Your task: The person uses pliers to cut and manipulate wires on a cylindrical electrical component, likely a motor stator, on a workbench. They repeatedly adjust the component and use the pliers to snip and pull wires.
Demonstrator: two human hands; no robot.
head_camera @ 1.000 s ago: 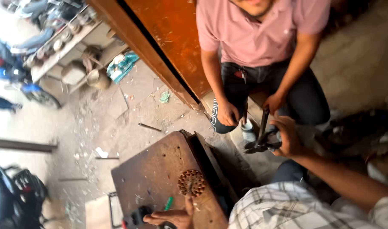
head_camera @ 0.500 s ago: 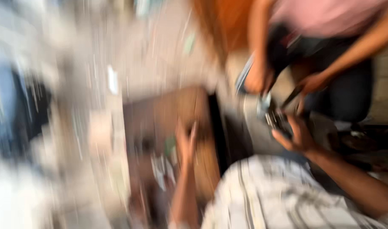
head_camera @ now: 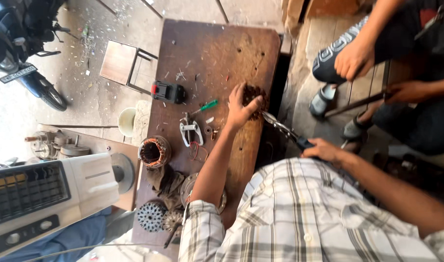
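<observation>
My left hand rests on the brown wooden table, its fingers closed around a tangled clump of copper wire. Off the table's right edge, my right hand grips the dark handle of metal pliers. The jaws point toward the wire clump and stop just short of it. My plaid sleeves fill the bottom of the view.
On the table lie a black battery pack, a green screwdriver, a puller tool, a copper-wound stator and a rag. A seated person's hands hold a metal rod at right. A stool and motorcycle stand at left.
The view swung over the table. My left hand moved from the table's near end onto the wire clump. My right hand came away from the seated person's feet toward the table edge.
</observation>
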